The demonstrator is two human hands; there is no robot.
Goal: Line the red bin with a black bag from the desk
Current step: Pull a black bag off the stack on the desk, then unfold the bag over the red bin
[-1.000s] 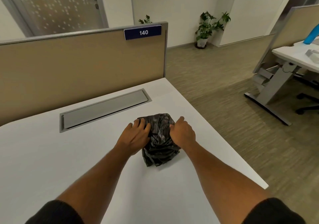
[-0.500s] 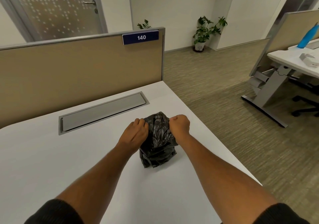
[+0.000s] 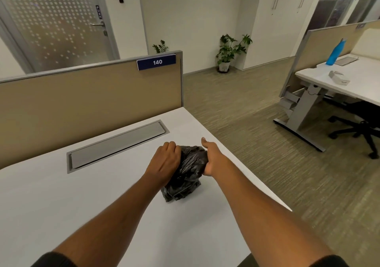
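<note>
A crumpled bundle of black bag (image 3: pixel 186 173) rests on the white desk (image 3: pixel 61 201), near its right edge. My left hand (image 3: pixel 165 162) presses against the bundle's left side with the fingers curled over its top. My right hand (image 3: pixel 211 156) grips the right side, thumb stuck up, fingers hidden under the plastic. The upper part of the bundle is pinched between both hands; its lower end touches the desk. No red bin is in view.
A grey cable flap (image 3: pixel 117 145) is set into the desk behind the bag, in front of a beige partition (image 3: pixel 92 98) labelled 140. To the right is carpet floor, another desk (image 3: pixel 349 81) with a blue bottle (image 3: pixel 336 52), and a black chair (image 3: pixel 359 127).
Both hands closed on the bag and gathered it upward. My right hand turned so its thumb now sticks up, and the view rose and shifted a little.
</note>
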